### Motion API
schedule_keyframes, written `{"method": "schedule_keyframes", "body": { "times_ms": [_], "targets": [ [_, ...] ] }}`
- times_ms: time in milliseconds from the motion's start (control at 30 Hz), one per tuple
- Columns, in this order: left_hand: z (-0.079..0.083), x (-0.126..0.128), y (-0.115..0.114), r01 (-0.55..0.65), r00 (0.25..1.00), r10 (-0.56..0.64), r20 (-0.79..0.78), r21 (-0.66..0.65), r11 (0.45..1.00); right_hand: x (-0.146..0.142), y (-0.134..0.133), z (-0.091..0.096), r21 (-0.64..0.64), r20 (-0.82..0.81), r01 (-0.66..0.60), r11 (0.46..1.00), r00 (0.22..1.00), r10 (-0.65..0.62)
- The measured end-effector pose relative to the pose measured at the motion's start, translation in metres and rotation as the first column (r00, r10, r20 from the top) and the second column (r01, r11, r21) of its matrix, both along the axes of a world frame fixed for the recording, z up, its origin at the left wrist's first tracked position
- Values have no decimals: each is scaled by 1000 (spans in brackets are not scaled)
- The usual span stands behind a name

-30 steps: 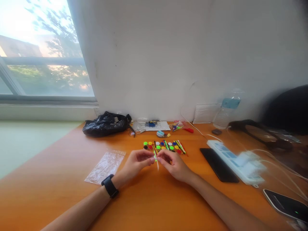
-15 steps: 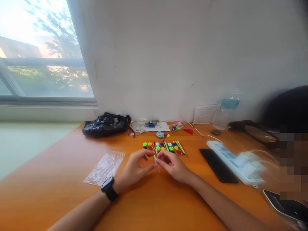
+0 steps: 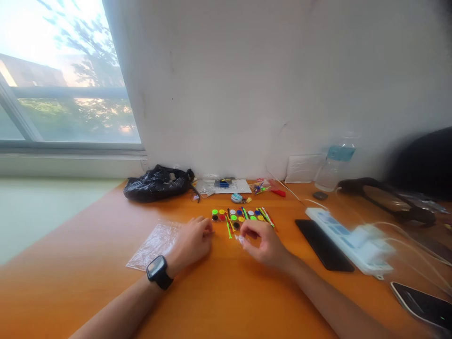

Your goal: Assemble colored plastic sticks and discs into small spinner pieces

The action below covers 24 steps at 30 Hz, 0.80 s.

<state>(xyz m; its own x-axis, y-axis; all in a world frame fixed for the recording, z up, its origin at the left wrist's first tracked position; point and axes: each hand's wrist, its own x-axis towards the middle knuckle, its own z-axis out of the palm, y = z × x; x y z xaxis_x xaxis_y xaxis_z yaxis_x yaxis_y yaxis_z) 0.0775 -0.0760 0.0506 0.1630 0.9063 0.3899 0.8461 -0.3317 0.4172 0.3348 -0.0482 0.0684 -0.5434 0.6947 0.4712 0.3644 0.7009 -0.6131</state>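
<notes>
My right hand (image 3: pixel 264 241) hovers just in front of the coloured pieces, thumb and forefinger closed on a small clear, whitish piece (image 3: pixel 240 239), too small to make out. On the left, my left hand (image 3: pixel 192 241) rests by the edge of a clear plastic bag (image 3: pixel 153 247), its fingers curled in and nothing seen in them. Between the hands a bright green stick (image 3: pixel 229 230) lies on the table. Behind it are rows of round discs (image 3: pixel 234 218) in green, yellow, red, blue, white and black. Thin coloured sticks (image 3: pixel 267 216) lie among the discs.
A black plastic bag (image 3: pixel 158 184) and a round blue-white item (image 3: pixel 236 198) lie farther back. To the right are a black phone (image 3: pixel 323 245), a white power strip (image 3: pixel 348 242) with plugs and cables, a clear bottle (image 3: pixel 334 169) and another phone (image 3: pixel 423 303).
My hands have parted: the left moved left and curled its fingers, the right moved slightly right. The green stick that was between them now lies on the table.
</notes>
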Motion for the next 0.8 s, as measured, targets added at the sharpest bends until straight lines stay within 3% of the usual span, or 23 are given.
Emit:
{"method": "schedule_keyframes", "body": {
  "times_ms": [100, 200, 333, 467, 633, 800],
  "targets": [
    [-5, 2, 0, 54, 990, -47, 130, -51, 997, 2, 0, -3, -85, 235, -109, 990, 964, 127],
    [-8, 4, 3, 126, 938, -97, 333, -66, 990, 2, -1, -10, -177, 324, -154, 972, 923, 206],
    [-6, 8, 5, 249, 779, -92, 621, -170, 953, 2, 0, -13, -199, 290, -139, 970, 937, 194],
    [3, 14, 0, 359, 639, -37, 768, -255, 898, 1, 4, -12, -212, 225, -104, 972, 962, 152],
    [10, 18, -4, 379, 603, -4, 798, -282, 881, 0, 6, -11, -328, 112, -42, 944, 990, 82],
    [13, 22, -8, 381, 592, 50, 805, -334, 862, -2, 8, -14, -522, -59, -82, 849, 996, 61]
  ]
}}
